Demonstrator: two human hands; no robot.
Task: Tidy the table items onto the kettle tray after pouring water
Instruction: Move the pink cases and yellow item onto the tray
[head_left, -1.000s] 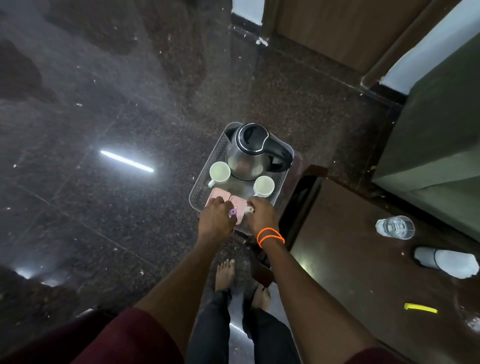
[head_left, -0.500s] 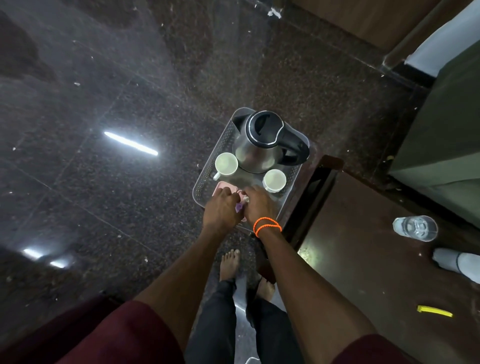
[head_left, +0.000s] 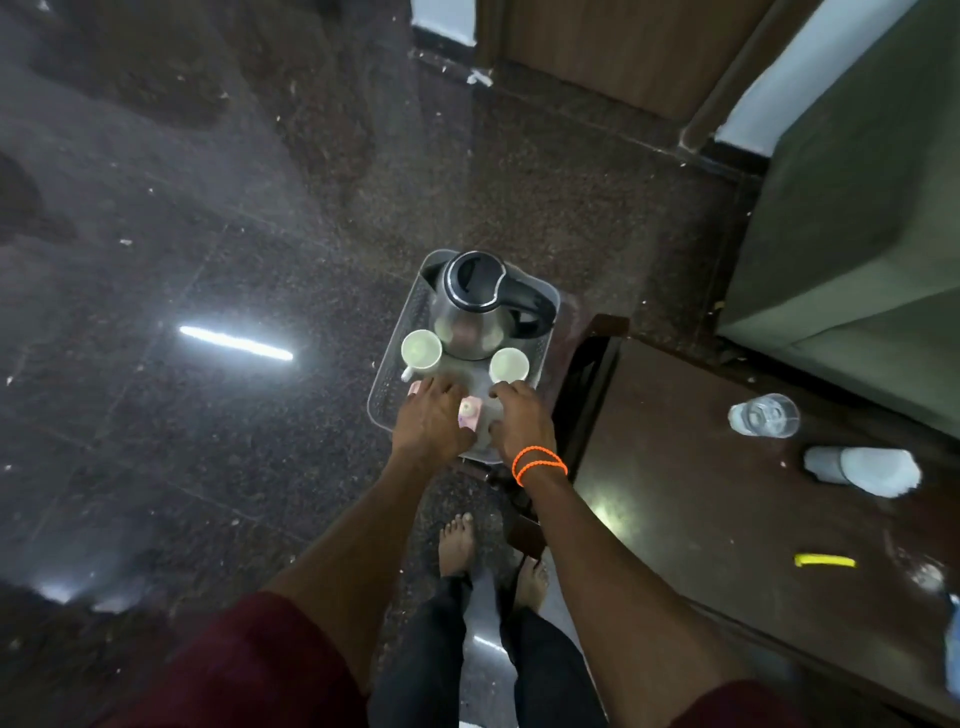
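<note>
On dark speckled floor (head_left: 260, 208), kettle tray (head_left: 382, 395), wooden table (head_left: 701, 493) beside

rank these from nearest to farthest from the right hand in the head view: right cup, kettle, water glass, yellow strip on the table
1. Right cup, just beyond the right hand, on the tray.
2. Kettle, behind the cups at the tray's far end.
3. Water glass, off to the right on the dark table.
4. Yellow strip, farther right, nearer the table's front edge.

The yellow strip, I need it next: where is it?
Head view, far right: the yellow strip lies on the brown table, nearer than the fallen white bottle.
</note>
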